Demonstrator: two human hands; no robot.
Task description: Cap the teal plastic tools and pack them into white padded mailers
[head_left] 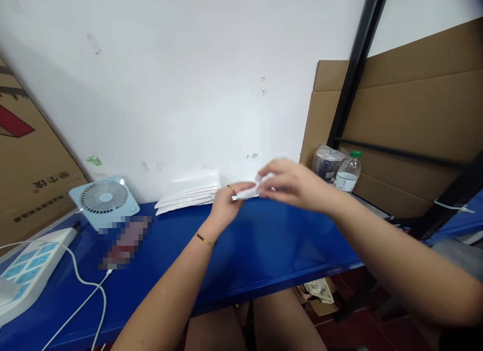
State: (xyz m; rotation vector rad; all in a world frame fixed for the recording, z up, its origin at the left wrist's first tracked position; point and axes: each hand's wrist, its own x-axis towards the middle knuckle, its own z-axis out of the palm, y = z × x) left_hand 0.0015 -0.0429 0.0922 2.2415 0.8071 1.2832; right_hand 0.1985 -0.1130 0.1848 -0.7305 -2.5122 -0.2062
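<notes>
White and thin, one piece (247, 192) sits between my two hands, above the far edge of the blue table (260, 245) and just right of the stacked white packets (188, 192). Its long axis runs crosswise, slanting a little: the left end sits lower, by my left thumb, and the other end points up and right into my right fingers. My left hand (225, 205) is closed on the left end, thumb along the top. My right hand (289, 184) is half curled about the other end, fingers slightly spread — motion blurs them, so I cannot tell whether they pinch it or only touch it.

Counting round me: one stack of packets, several layers deep, the exact number too merged to read; one pale blue fan (105, 197); one white power strip (35, 270); one green-capped bottle (347, 177) — and, just beside it, one plastic-wrapped item (325, 162). On my left arm I count one ring (231, 189) and one bracelet (206, 238).
</notes>
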